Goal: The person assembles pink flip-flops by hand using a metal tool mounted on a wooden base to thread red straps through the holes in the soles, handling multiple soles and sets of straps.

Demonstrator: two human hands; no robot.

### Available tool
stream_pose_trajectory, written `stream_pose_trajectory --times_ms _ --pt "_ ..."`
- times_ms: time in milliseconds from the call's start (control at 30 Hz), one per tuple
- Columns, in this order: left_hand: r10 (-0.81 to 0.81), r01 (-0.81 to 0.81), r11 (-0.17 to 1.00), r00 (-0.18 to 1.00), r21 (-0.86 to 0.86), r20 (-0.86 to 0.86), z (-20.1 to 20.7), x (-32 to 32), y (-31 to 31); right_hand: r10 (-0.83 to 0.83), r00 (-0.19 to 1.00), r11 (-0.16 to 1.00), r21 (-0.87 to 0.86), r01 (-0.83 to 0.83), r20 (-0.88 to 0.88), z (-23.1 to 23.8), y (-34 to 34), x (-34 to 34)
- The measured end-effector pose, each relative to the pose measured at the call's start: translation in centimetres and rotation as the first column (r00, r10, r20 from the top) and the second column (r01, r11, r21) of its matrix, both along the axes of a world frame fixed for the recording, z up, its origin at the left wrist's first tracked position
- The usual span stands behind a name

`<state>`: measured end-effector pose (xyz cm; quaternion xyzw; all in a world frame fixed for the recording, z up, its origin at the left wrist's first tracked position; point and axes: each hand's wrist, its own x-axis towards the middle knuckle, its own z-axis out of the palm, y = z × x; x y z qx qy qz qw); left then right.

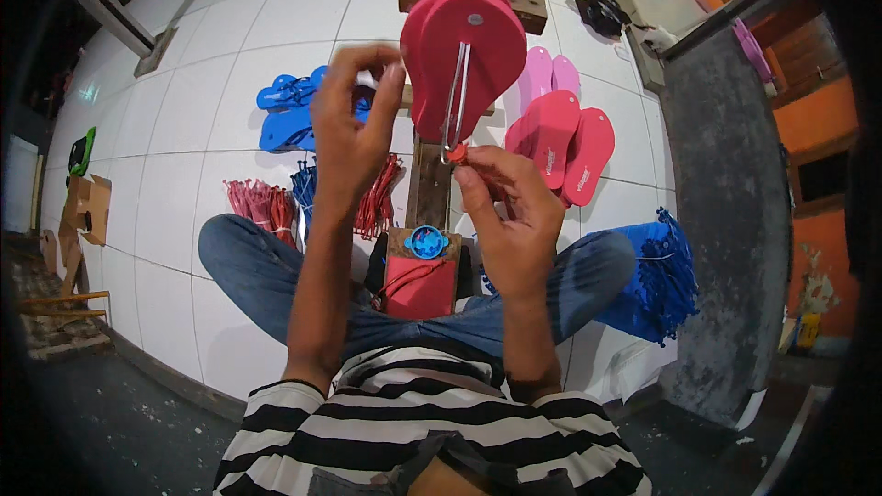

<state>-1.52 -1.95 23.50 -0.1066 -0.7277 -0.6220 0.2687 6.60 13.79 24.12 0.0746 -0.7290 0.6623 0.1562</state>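
A stack of red flip-flop soles (487, 64) stands in front of me at a wooden stand. From a hole in the top sole, a thin metal wire loop (459, 92) hangs down toward me. My right hand (516, 211) pinches a red rubber strap (457, 153), its round end at the lower tip of the loop. Left of the soles is my left hand (354, 124), raised with thumb and forefinger apart and nothing seen between them. Its fingertips are close to the soles' left edge; whether they touch I cannot tell.
Blue flip-flops (289, 124) lie left; pink soles (556, 73) and red soles (588, 156) lie right. Strap bundles, pink (262, 204), red (378, 197) and blue (666, 266), surround my crossed legs. A blue cup (426, 242) sits on the wooden stand (432, 186).
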Motion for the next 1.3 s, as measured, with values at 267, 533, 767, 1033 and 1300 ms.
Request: stream_pose_trajectory --times_ms 267,533,767,1033,1300 --pt "0.006 -0.212 0.819 0.932 -0.533 -0.362 4.7 -3.7 0.9 -0.072 0.879 0.75 0.555 0.359 -0.471 2.5 -0.4 -1.1" --pt "-0.04 -0.3 0.687 0.893 -0.662 -0.448 6.1 -2.0 1.2 -0.074 0.848 0.776 0.504 0.38 -0.525 1.7 0.6 -1.9" --pt "-0.27 0.26 0.943 0.962 -0.209 -0.024 3.6 -1.4 1.0 -0.142 0.877 0.926 0.253 0.282 -0.459 2.1 2.6 -4.7" --pt "-0.312 0.287 0.853 0.95 0.436 -0.014 1.0 0.5 4.8 0.177 0.976 0.984 0.028 -0.175 -0.128 2.5 1.6 -9.3" --pt "-0.15 0.105 0.958 0.976 0.267 0.155 -1.0 7.5 4.1 -0.019 0.983 0.994 0.104 0.038 -0.181 -0.1 1.0 -0.9"
